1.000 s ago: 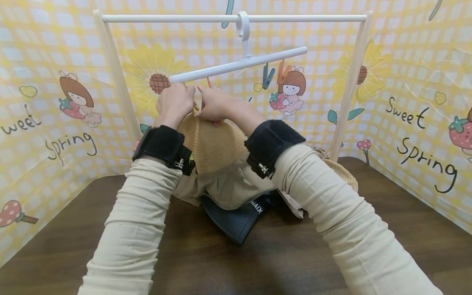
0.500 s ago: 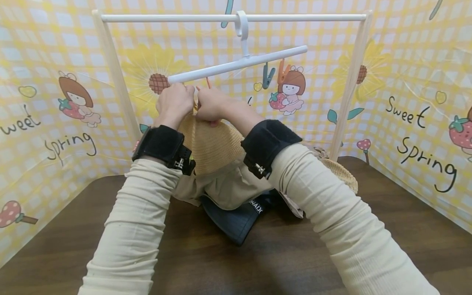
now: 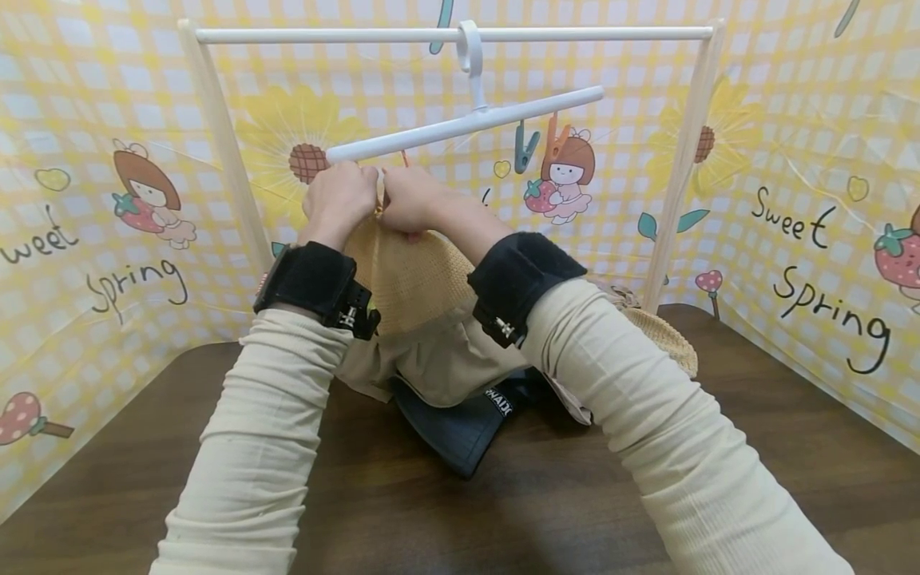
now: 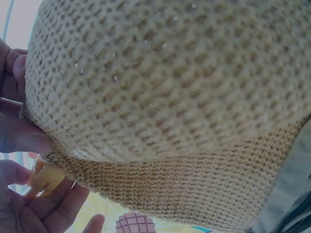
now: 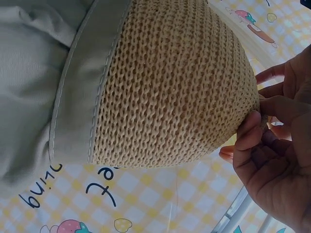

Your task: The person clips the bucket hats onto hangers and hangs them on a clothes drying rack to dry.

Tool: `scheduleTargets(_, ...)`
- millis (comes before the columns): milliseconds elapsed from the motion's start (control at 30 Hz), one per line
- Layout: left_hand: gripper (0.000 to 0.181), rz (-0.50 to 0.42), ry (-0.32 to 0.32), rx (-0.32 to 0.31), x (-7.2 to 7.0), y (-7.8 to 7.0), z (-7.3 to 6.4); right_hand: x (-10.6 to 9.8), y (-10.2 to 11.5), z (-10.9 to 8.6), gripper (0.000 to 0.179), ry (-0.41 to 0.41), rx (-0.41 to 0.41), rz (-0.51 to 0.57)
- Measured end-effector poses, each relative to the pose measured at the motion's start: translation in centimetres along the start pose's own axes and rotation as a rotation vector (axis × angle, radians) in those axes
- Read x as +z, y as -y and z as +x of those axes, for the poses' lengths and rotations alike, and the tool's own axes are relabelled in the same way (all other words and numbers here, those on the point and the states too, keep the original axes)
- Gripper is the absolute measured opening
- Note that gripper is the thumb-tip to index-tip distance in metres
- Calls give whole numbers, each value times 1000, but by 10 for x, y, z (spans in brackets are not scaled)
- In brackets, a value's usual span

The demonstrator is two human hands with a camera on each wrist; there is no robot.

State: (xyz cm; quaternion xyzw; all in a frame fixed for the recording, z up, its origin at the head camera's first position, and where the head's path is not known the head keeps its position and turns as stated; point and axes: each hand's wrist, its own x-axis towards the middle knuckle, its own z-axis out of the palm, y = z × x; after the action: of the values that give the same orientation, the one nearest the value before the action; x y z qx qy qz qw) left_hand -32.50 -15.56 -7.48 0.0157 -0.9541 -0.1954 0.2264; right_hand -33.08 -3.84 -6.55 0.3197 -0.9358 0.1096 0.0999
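Observation:
A tan knitted hat (image 3: pixel 420 275) with a beige fabric brim (image 3: pixel 460 359) hangs by its crown from both hands, under the low left end of a white hanger (image 3: pixel 467 124). My left hand (image 3: pixel 340 196) holds a yellow clothespin (image 4: pixel 46 178) at the crown's tip; the left wrist view shows the fingers curled about it. Close against it, my right hand (image 3: pixel 413 200) pinches the crown's tip between thumb and fingers, as the right wrist view shows on the knit (image 5: pixel 180 87). An orange strip (image 3: pixel 405 158) shows between the right hand and the hanger.
The hanger hooks over a white rod (image 3: pixel 323 36) between wooden posts. A blue-grey clothespin (image 3: pixel 527 150) and an orange clothespin (image 3: pixel 557 140) hang from its raised right end. Under the hat lies a dark cap (image 3: pixel 453 431); another woven hat (image 3: pixel 668 343) sits behind my right forearm.
My right hand has shifted slightly left, closer to the left hand, and the yellow piece between them is less visible. The left hand stays nearly in place.

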Motion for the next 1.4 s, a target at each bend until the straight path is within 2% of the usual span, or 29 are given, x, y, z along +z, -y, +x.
scheduleTargets(700, 44, 17, 3, -10, -1, -1, 0, -2, 1, 1, 40, -82, -84, -6)
scheduleTargets(933, 42, 9, -1, -27, -1, -2, 0, -1, 2, 1, 41, -103, -78, -5)
scheduleTargets(1167, 39, -37, -7, -55, -1, 2, 0, 2, 2, 3, 37, -122, -60, -14)
scheduleTargets(1400, 39, -78, -31, -29, 3, 9, 0, 6, 1, 4, 29, -133, -73, -51)
